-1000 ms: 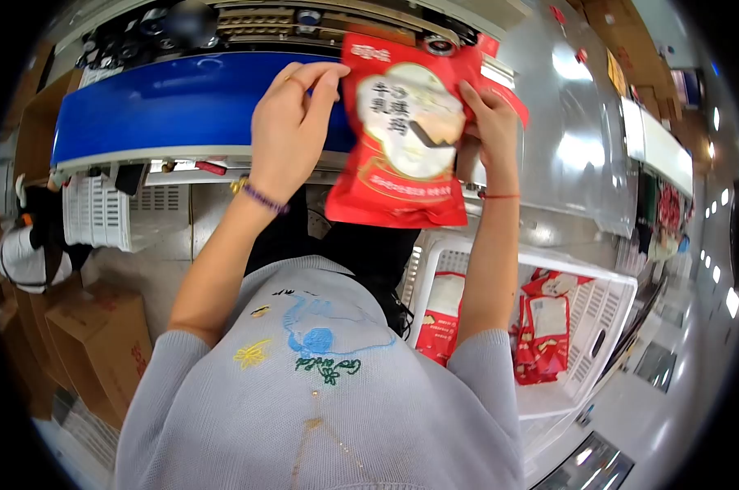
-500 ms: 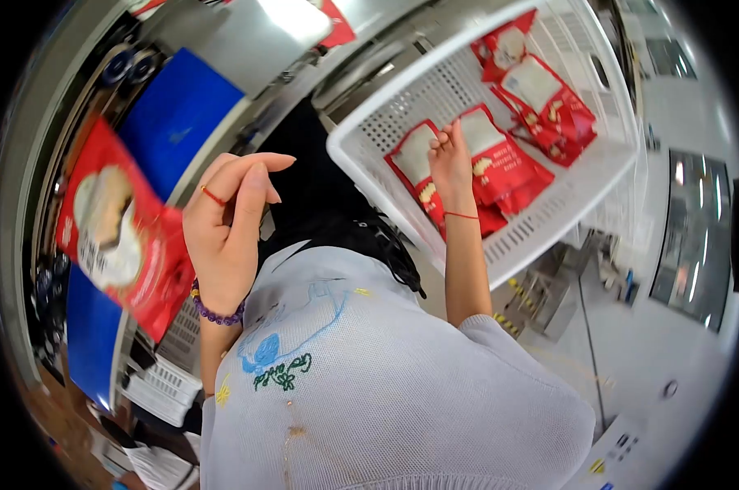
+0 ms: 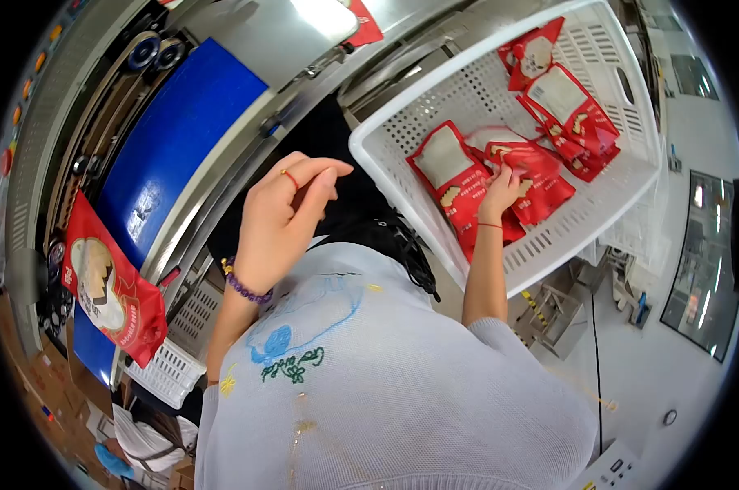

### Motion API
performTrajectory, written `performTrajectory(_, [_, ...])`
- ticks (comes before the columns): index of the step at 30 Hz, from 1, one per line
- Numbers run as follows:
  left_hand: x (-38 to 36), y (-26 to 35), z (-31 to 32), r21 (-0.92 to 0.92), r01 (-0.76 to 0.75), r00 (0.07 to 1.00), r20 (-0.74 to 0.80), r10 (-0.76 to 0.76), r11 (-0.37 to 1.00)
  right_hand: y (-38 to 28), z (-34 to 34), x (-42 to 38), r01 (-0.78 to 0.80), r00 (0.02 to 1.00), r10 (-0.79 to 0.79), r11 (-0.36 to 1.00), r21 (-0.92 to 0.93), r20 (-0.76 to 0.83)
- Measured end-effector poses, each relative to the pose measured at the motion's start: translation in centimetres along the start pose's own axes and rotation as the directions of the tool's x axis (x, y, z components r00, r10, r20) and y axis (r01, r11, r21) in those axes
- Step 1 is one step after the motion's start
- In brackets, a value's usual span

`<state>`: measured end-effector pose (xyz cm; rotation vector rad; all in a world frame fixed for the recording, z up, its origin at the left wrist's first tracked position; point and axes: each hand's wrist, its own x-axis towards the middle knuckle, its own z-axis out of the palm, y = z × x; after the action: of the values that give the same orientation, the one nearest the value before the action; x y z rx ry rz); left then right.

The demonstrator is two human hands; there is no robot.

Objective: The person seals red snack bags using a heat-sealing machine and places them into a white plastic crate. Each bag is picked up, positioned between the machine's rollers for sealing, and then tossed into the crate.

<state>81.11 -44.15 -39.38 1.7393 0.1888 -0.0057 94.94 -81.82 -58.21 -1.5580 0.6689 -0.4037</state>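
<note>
My left hand (image 3: 280,216), with a ring and a purple bead bracelet, hovers in front of my body beside the conveyor. Its fingers are loosely bent, and nothing shows in them. A red bag (image 3: 112,286) with a picture on it lies across the blue belt (image 3: 178,122), left of that hand. My right hand (image 3: 500,196) is inside the white basket (image 3: 459,69), its fingers closed on the edge of a red bag (image 3: 537,167). Beside it lies another red bag (image 3: 447,159) with a pale panel. More red bags (image 3: 565,102) are piled farther right.
A metal cover (image 3: 267,41) spans the belt's upper end, with a red packet (image 3: 361,23) beyond it. Below the belt are a smaller white basket (image 3: 169,371) and part of a person in white (image 3: 145,437). Cartons are at lower left. A metal frame stands right of the large basket.
My right hand has closed on a bag, whose upper part is now bent over. The bag on the belt has moved down the view, away from my left hand. The view has shifted slightly.
</note>
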Motion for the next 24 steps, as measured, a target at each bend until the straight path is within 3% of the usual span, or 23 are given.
performTrajectory(1, [0.0,-0.5,-0.1,-0.007,-0.055,0.998,-0.023,0.055,0.998,-2.5,1.9,-1.5,0.097,0.987,-0.098,0.995,0.017,0.129])
performTrajectory(2, [0.2,0.6,-0.2,0.082,-0.005,1.000,-0.030,0.007,0.997,-5.2,3.7,-3.0,0.141,0.976,-0.146,0.989,0.042,0.159])
performTrajectory(4, [0.9,0.2,-0.3,0.169,-0.114,0.993,-0.024,0.119,0.979,-11.7,6.5,-7.9,0.164,0.949,-0.192,0.978,0.130,0.251])
performTrajectory(5, [1.3,-0.2,-0.2,0.248,-0.196,0.979,-0.011,0.205,0.949,-13.9,7.2,-10.1,0.346,0.895,-0.348,0.936,0.060,0.278])
performTrajectory(7, [2.4,-0.7,0.2,0.267,-0.360,0.929,0.013,0.371,0.894,-18.0,8.9,-15.8,0.343,0.829,-0.402,0.915,0.214,0.390])
performTrajectory(9, [3.2,-1.1,0.6,0.122,-0.468,0.883,0.039,0.467,0.875,-20.6,10.0,-22.2,0.172,0.723,-0.335,0.934,0.312,0.604])
performTrajectory(10, [3.4,-0.8,0.3,0.007,-0.547,0.836,0.053,0.546,0.837,-20.5,10.2,-24.2,0.182,0.603,-0.351,0.935,0.304,0.717])
performTrajectory(11, [3.3,-1.0,0.4,-0.135,-0.534,0.844,-0.020,0.537,0.835,-21.2,10.6,-26.6,0.214,0.427,-0.438,0.899,0.382,0.791])
performTrajectory(12, [2.9,-1.1,-1.0,-0.142,-0.539,0.842,-0.056,0.537,0.830,-21.1,10.3,-28.4,0.201,0.398,-0.384,0.923,0.329,0.833])
performTrajectory(13, [2.3,-1.2,-2.6,-0.154,-0.544,0.839,-0.094,0.536,0.825,-22.0,10.5,-28.2,0.555,0.188,-0.501,0.764,0.329,0.845])
performTrajectory(14, [1.9,-1.0,-3.6,-0.109,-0.586,0.803,-0.213,0.557,0.803,-22.9,10.8,-28.1,0.801,-0.033,-0.588,0.468,0.373,0.808])
performTrajectory(15, [1.1,-0.7,-4.0,-0.152,-0.523,0.836,-0.286,0.469,0.839,-23.4,11.1,-28.6,0.878,-0.146,-0.641,0.267,0.398,0.753])
performTrajectory(17, [0.5,-1.8,-4.9,-0.095,-0.537,0.771,-0.458,0.442,0.838,-23.7,11.8,-27.3,0.816,-0.165,-0.787,0.230,0.531,0.594])
performTrajectory(18, [0.3,-2.8,-4.9,-0.192,-0.481,0.781,-0.538,0.318,0.855,-23.1,12.0,-25.8,0.839,-0.028,-0.842,0.273,0.471,0.539])
performTrajectory(19, [0.0,-3.1,-5.6,-0.188,-0.464,0.769,-0.572,0.288,0.866,-22.7,13.0,-25.3,0.806,0.076,-0.847,0.363,0.468,0.526])
performTrajectory(20, [-0.4,-3.1,-6.1,-0.244,-0.398,0.806,-0.554,0.209,0.884,-22.3,14.0,-24.8,0.759,0.180,-0.843,0.446,0.473,0.507])
performTrajectory(21, [-0.9,-2.6,-6.3,-0.302,-0.327,0.838,-0.530,0.127,0.896,-22.2,15.7,-24.8,0.650,0.244,-0.798,0.556,0.518,0.551])
performTrajectory(22, [-1.1,-2.5,-6.2,-0.334,-0.332,0.849,-0.514,0.125,0.882,-21.3,16.0,-23.7,0.549,0.240,-0.629,0.716,0.431,0.740])
performTrajectory(23, [-1.2,-2.5,-6.1,-0.364,-0.335,0.860,-0.494,0.125,0.869,-20.4,16.0,-22.9,0.249,0.201,-0.337,0.926,0.285,0.920])
performTrajectory(24, [-1.6,-1.1,-6.2,-0.332,-0.326,0.876,-0.458,0.151,0.885,-19.1,15.6,-22.4,0.162,0.245,-0.247,0.964,0.212,0.937])
